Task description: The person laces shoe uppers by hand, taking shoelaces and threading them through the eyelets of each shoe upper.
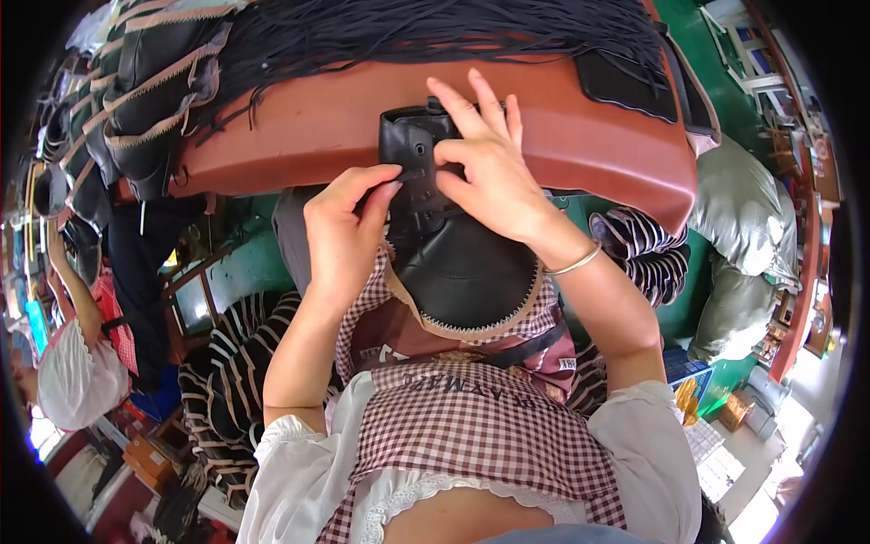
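Note:
A black leather shoe upper (467,272) with a zigzag-stitched tan edge lies toe down over the lap, its top against the brown padded surface (335,118). Eyelets run along its front. My left hand (349,227) is at the left of the eyelets, thumb and forefinger pinched near the edge; what they hold is too small to make out. On the right, my right hand (485,163) has its thumb and forefinger close together at the eyelets, the other fingers raised. Anything between those fingertips is hidden.
A heap of black laces (435,36) spreads across the far side. Stacked uppers (159,100) stand at the upper left, and more bundles (643,254) lie right and lower left. Another person's arm (77,281) shows at the far left. Sacks (739,208) are at the right.

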`<state>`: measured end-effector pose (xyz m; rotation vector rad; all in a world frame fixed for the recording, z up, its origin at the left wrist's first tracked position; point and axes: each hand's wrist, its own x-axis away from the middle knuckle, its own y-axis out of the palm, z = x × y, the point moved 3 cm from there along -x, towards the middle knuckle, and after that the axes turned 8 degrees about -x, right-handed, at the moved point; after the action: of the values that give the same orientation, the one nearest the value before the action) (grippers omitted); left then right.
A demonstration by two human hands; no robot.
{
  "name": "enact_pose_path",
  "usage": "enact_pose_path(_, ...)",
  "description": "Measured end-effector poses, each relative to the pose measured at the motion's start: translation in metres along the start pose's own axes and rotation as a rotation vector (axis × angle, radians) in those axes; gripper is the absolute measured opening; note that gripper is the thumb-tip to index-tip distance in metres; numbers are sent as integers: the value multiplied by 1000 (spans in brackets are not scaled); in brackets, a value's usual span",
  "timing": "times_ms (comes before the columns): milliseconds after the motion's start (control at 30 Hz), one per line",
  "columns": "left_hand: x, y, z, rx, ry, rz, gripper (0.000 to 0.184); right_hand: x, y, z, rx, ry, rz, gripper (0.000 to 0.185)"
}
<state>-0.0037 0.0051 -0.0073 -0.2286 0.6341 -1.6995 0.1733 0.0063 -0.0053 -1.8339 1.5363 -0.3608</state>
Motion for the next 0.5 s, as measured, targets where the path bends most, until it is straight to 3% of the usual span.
enact_pose_path(133,0,3,8,-51,-53,16,8,1,0,2,-18,16,0,6)
enact_pose_path(500,-13,15,9,-81,22,-28,10,0,-2,0,-4,58,-14,4)
